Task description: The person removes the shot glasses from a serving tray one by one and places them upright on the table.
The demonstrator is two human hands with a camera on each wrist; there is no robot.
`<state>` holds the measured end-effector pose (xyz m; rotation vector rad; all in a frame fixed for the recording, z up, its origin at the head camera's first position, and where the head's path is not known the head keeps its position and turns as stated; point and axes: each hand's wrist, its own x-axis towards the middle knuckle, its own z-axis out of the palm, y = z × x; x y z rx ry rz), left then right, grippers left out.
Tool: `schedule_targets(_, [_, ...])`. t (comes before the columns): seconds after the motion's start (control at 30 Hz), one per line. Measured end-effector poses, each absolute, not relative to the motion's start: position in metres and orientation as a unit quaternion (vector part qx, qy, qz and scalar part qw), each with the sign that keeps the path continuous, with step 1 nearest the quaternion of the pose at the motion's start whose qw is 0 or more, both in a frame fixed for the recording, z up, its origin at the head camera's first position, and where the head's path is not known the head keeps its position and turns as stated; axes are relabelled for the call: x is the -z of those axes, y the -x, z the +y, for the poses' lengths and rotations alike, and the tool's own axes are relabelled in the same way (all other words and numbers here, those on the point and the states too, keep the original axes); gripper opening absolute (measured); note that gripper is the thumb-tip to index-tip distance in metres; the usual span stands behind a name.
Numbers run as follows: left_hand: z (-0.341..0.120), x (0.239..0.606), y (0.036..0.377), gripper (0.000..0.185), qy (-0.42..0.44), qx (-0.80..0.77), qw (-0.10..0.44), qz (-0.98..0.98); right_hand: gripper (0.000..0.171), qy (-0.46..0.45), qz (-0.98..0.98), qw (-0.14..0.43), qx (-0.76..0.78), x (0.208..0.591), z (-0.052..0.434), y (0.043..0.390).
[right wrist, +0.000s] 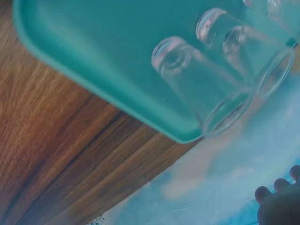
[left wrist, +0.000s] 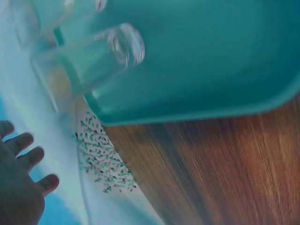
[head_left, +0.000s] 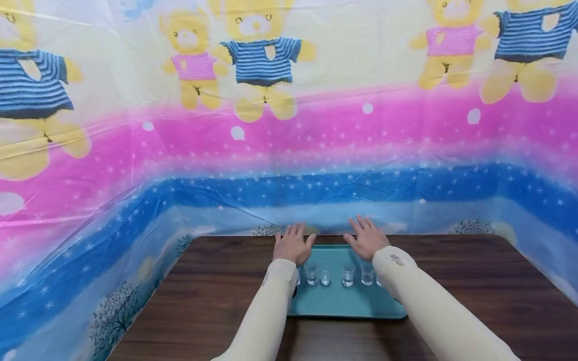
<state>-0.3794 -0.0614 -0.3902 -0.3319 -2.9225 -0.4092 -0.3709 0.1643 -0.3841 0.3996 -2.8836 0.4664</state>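
Note:
Several small clear glasses [head_left: 347,275] stand upright in a row on a teal tray [head_left: 334,306]. Above the tray's far left part, my left hand [head_left: 292,244] is held out with its fingers straight and spread, holding nothing. My right hand [head_left: 368,239] reaches out in the same way above the far right part, also holding nothing. The left wrist view has a glass [left wrist: 93,65] near the tray's edge, apart from the fingers. In the right wrist view two glasses [right wrist: 201,84] stand close together near a corner of the tray. My forearms hide part of the row's ends.
The tray lies on a dark brown wooden table [head_left: 217,291]. Behind and beside the table hangs a curtain [head_left: 334,125] printed with bears in pink, blue and yellow; it meets the table's far edge.

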Motion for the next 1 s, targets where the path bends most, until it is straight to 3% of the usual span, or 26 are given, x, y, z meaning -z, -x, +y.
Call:
schedule_targets(0.2, [-0.091,0.385,0.382,0.058,0.106,0.208,0.058,-0.971,0.057,-0.161,-0.967,0.102,-0.169,0.379,0.182,0.367])
schedule_targets(0.4, [-0.119,0.391,0.385,0.055,0.113,0.291,0.010,-0.950,0.061,-0.172,-0.959,0.071,-0.213,0.382,0.210,0.360])
schedule_targets(0.8, [-0.154,0.417,0.380,0.032,0.100,0.304,-0.111,-0.941,0.076,-0.195,-0.952,0.056,-0.231,0.398,0.246,0.342])
schedule_targets(1.0, [-0.157,0.427,0.376,0.024,0.115,0.317,-0.117,-0.934,0.061,-0.203,-0.950,0.050,-0.230,0.401,0.253,0.333])
